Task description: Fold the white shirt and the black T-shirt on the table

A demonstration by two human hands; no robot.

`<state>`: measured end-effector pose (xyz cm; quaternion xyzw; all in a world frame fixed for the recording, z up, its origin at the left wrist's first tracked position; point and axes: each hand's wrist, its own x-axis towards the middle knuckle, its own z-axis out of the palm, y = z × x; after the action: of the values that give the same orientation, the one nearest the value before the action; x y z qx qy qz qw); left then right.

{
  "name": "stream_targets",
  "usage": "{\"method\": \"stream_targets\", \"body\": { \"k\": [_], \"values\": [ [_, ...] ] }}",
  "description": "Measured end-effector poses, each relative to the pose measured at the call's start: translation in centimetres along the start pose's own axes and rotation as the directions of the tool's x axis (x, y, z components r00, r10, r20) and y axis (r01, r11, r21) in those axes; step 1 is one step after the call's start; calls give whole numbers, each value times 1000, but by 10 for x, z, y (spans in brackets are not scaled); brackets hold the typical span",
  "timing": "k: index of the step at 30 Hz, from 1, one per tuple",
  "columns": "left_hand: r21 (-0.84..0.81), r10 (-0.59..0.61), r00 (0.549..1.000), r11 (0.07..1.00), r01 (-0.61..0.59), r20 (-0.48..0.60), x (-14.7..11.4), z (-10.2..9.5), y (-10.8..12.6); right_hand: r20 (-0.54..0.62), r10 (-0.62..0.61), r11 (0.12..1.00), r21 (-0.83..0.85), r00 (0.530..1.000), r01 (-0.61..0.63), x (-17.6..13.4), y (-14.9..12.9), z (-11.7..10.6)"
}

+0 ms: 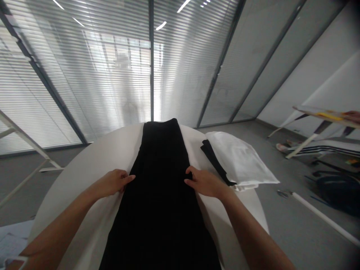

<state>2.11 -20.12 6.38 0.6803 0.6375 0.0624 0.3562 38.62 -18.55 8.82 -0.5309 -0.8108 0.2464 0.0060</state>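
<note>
A long black garment lies lengthwise on the white round table, narrow at the far end and wider towards me. Whether it is trousers or a skirt I cannot tell. My left hand pinches its left edge between thumb and fingers. Opposite, at about the same height, my right hand grips the right edge with the fingers curled. Between my hands the cloth lies mostly flat. Its near end runs out of the bottom of the view.
Right on the table lie a folded white cloth and a black strip of fabric. Glass panels with blinds stand behind. Another table and a person's striped leg are at the right. A white metal frame stands left.
</note>
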Motion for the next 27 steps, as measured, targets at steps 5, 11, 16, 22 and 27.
{"method": "stream_targets", "body": {
  "k": [5, 11, 16, 22, 27],
  "values": [
    [50, 65, 986, 996, -73, 151, 1, -1, -7, 102, -166, 985, -31, 981, 170, 2, 4, 5],
    [22, 1, 982, 1000, -6, 188, -4, -3, -4, 203, -184, 982, 82, 962, 171, 2, 3, 4],
    [121, 51, 982, 992, -30, -179, 15, 10, -7, -137, -43, 997, -76, 990, 33, 9, 4, 15],
    [28, 36, 985, 999, -41, 170, 3, -1, -11, 119, -179, 983, 50, 977, 174, 7, 13, 10],
    [-11, 3, 998, 1000, -4, -66, 5, 0, -6, -137, -49, 997, -59, 989, 41, 13, 9, 14]
  ]
}}
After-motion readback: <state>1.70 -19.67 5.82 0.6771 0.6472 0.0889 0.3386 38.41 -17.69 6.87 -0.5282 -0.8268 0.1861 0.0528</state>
